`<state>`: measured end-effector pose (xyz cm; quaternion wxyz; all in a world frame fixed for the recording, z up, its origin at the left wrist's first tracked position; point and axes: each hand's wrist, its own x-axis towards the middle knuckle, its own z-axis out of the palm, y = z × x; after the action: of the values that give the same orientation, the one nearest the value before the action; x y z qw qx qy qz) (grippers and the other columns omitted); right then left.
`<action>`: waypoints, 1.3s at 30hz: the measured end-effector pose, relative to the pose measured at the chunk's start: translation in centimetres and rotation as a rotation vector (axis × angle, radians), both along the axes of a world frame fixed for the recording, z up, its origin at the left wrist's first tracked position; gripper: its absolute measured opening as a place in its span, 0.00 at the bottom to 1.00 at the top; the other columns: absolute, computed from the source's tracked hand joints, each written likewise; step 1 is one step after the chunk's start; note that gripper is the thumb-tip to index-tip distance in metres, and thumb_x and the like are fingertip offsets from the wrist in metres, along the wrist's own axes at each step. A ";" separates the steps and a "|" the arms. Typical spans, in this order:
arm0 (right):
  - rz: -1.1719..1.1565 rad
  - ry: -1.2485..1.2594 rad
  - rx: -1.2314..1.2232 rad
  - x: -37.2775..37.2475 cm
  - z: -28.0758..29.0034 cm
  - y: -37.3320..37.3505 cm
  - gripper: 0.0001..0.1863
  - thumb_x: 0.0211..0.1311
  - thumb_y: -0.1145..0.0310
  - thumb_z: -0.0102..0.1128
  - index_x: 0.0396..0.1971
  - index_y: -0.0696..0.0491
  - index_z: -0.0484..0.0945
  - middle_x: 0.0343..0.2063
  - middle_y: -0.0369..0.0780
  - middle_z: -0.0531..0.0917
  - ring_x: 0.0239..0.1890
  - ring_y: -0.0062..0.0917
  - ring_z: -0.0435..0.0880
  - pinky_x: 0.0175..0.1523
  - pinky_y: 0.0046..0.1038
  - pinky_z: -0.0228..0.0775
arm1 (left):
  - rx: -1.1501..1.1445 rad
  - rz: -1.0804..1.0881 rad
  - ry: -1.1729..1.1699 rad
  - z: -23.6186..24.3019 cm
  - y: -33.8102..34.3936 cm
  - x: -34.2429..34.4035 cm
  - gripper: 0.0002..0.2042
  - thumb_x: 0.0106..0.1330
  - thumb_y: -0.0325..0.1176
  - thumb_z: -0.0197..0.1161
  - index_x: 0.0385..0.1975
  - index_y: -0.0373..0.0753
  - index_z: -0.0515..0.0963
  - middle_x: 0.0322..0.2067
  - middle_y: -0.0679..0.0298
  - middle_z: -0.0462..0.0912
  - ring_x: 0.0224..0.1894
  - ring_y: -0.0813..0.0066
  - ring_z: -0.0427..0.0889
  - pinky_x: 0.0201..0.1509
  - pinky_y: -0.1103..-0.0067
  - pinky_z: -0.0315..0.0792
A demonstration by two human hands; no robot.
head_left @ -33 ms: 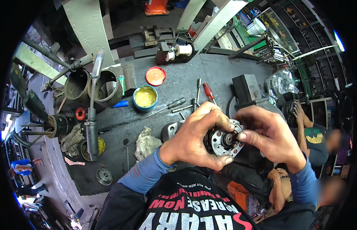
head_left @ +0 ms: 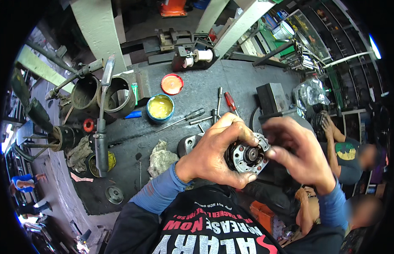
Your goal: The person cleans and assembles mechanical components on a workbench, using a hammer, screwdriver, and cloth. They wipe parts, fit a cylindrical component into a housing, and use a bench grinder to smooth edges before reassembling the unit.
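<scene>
My left hand (head_left: 224,150) is wrapped round a round metal housing (head_left: 239,158), with the fingers over its top and the thumb at its lower edge. The housing has a silver face with holes round it, a dark greasy middle and a small ring at the centre. Close to its right edge is my right hand (head_left: 296,148), thumb and bent fingers apart, slightly blurred; I see nothing held in it. Behind my left hand, a grey metal casting (head_left: 188,144) shows in part on the bench. A dirty rag (head_left: 163,158) lies left of it.
On the dark bench (head_left: 133,158) stand a tub of yellow grease (head_left: 160,106) and its red lid (head_left: 172,84). Beyond my hands lie a screwdriver (head_left: 231,100) and a socket wrench (head_left: 220,95). Metal cylinders (head_left: 116,97) stand left. Co-workers' arms (head_left: 330,131) show at right.
My right hand has shifted slightly right, its thumb drawing back from the housing's face. My left hand and the housing stay where they were.
</scene>
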<state>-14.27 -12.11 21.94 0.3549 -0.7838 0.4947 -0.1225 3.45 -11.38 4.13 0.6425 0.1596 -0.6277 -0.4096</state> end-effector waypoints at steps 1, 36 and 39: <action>0.130 0.088 -0.104 -0.6 0.2 0.4 0.24 0.56 0.74 0.75 0.53 0.57 0.78 0.40 0.45 0.84 0.35 0.34 0.85 0.38 0.34 0.77 | 0.007 0.005 -0.011 -0.1 0.0 -0.1 0.30 0.39 0.40 0.83 0.45 0.41 0.79 0.44 0.60 0.84 0.49 0.57 0.80 0.55 0.66 0.76; 0.398 0.547 -0.303 -2.4 -2.8 2.7 0.30 0.63 0.70 0.70 0.65 0.56 0.73 0.47 0.56 0.88 0.46 0.52 0.89 0.50 0.46 0.82 | 0.010 0.102 -0.063 1.3 1.1 -0.4 0.26 0.48 0.53 0.83 0.43 0.51 0.82 0.40 0.68 0.84 0.48 0.64 0.77 0.52 0.68 0.71; 0.391 0.546 -0.290 -2.5 -3.0 2.8 0.30 0.64 0.70 0.70 0.65 0.55 0.73 0.47 0.55 0.88 0.47 0.52 0.89 0.50 0.46 0.82 | 0.026 0.094 -0.082 1.2 1.1 -0.4 0.25 0.48 0.52 0.83 0.43 0.50 0.82 0.39 0.68 0.84 0.48 0.64 0.77 0.51 0.67 0.71</action>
<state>-16.81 -9.35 18.99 0.1117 -0.9094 0.3897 0.0928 3.01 -10.30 5.31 0.6324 0.2140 -0.6400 -0.3804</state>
